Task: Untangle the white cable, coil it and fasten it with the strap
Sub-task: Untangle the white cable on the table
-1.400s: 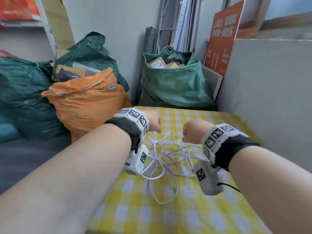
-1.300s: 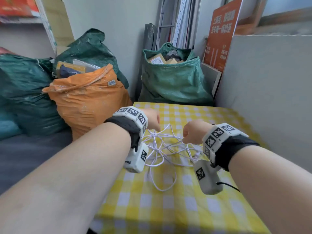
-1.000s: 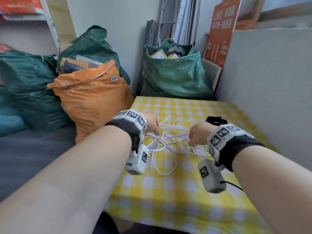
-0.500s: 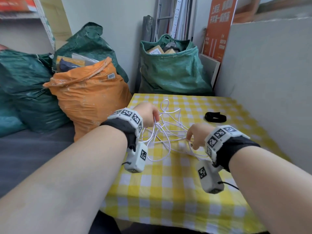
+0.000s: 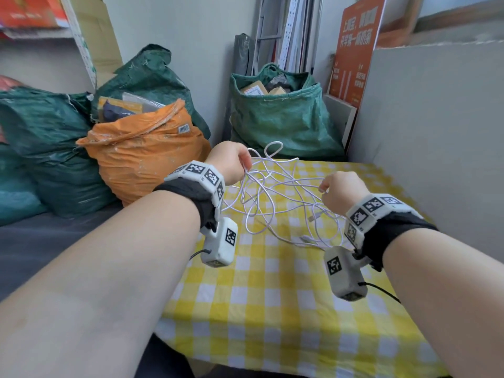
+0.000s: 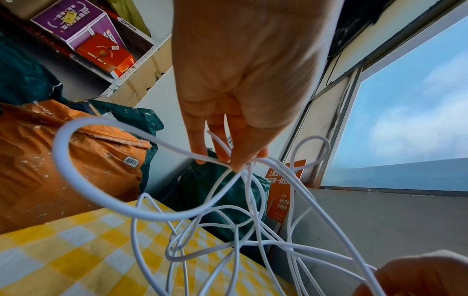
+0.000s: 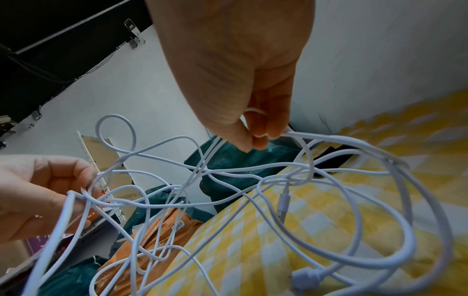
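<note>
A tangled white cable (image 5: 274,143) hangs between my two hands above the yellow checked table (image 5: 272,309). My left hand (image 5: 246,169) is raised at the left and pinches several strands (image 6: 58,156) between thumb and fingertips (image 6: 228,160). Lower and to the right, my right hand (image 5: 323,188) pinches another strand (image 7: 336,139) between thumb and fingers (image 7: 255,142). Loose loops and a plug (image 5: 306,238) trail on the cloth. A second plug (image 7: 283,202) dangles in the tangle. A dark shape (image 7: 329,158) on the cloth beyond the right hand may be the strap.
An orange sack (image 5: 147,156) stands against the table's left edge. Green sacks (image 5: 283,118) sit behind the table and further left (image 5: 41,148). A grey board (image 5: 436,132) walls the right side, with an orange sign (image 5: 354,45) behind it.
Both hands have risen and moved apart, lifting and spreading the tangle off the cloth. The black strap seen half a second ago is now hidden behind my right hand in the head view.
</note>
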The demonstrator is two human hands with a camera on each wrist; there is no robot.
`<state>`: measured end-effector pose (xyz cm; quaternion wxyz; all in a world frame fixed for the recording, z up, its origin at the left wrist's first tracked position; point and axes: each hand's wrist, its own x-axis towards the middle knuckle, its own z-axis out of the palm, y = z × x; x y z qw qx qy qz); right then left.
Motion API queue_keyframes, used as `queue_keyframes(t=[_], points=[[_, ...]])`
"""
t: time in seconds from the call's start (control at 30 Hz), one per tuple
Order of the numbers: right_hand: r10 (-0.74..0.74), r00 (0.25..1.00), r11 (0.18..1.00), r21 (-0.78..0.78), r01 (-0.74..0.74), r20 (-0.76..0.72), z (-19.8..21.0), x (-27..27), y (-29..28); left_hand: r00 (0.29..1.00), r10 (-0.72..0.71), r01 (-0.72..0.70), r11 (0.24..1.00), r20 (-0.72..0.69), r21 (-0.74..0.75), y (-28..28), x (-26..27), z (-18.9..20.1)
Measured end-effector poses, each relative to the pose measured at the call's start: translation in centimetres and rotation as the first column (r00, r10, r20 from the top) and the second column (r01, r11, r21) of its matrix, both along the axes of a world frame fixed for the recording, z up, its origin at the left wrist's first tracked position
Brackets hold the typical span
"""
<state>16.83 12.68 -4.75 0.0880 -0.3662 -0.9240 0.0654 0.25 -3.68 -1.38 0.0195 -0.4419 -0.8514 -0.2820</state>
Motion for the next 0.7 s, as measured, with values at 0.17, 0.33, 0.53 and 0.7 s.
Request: queue_keyframes(t=[0.17, 0.33, 0.53, 0.7], points=[[-0.048, 0.998, 0.998, -0.041, 0.046, -0.051, 0.7, 0.0, -0.3, 1.0, 0.025, -0.025, 0.999, 0.0, 0.046, -0.4, 0.2, 0.9], [-0.085, 0.996, 0.996, 0.01, 0.085, -0.031, 1.3, 0.4, -0.5, 0.999, 0.051, -0.05, 0.996, -0.018, 0.077, -1.1, 0.2, 1.7], [-0.105, 0.994, 0.993, 0.056, 0.105, 0.003, 2.0, 1.3, -0.8, 0.989, 0.128, -0.121, 0.988, -0.071, 0.091, -1.7, 0.3, 1.8], [-0.033, 0.991, 0.996, -0.084, 0.022, -0.126, 2.3, 1.3, -1.1, 0.989, 0.142, -0.144, 0.988, -0.047, -0.046, -1.7, 0.6, 1.6]])
